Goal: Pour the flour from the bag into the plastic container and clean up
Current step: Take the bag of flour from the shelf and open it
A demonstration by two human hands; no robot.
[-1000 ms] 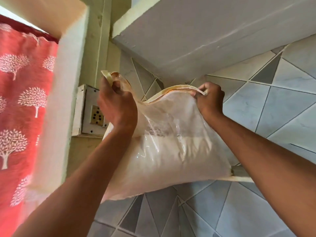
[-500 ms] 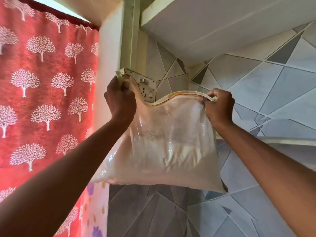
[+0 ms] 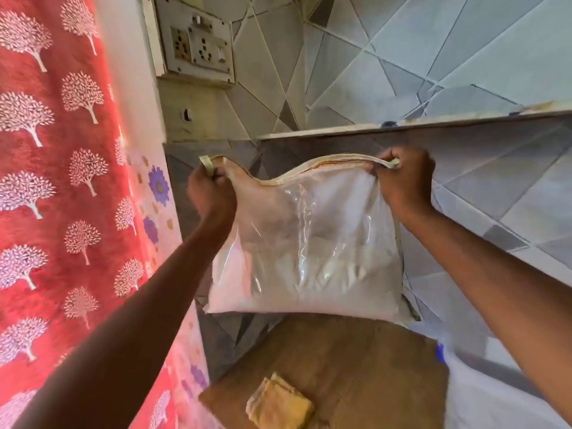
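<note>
A clear plastic flour bag (image 3: 309,252) with a cream zip edge hangs in the air in front of the tiled wall. White flour fills its lower half. My left hand (image 3: 212,196) grips the bag's top left corner. My right hand (image 3: 402,181) pinches the top right corner. The bag's bottom hangs just above a brown wooden surface (image 3: 356,366). No plastic container can be clearly made out.
A folded yellow cloth (image 3: 278,407) lies on the wooden surface below. A stone shelf edge (image 3: 402,125) runs behind the bag. A wall socket plate (image 3: 198,48) sits at upper left. A red tree-print curtain (image 3: 55,181) hangs on the left. Something white with a blue spot (image 3: 464,382) lies at lower right.
The bag, held in both hands, has come down from under the upper shelf to below the lower shelf. The wooden surface and yellow cloth have come into view.
</note>
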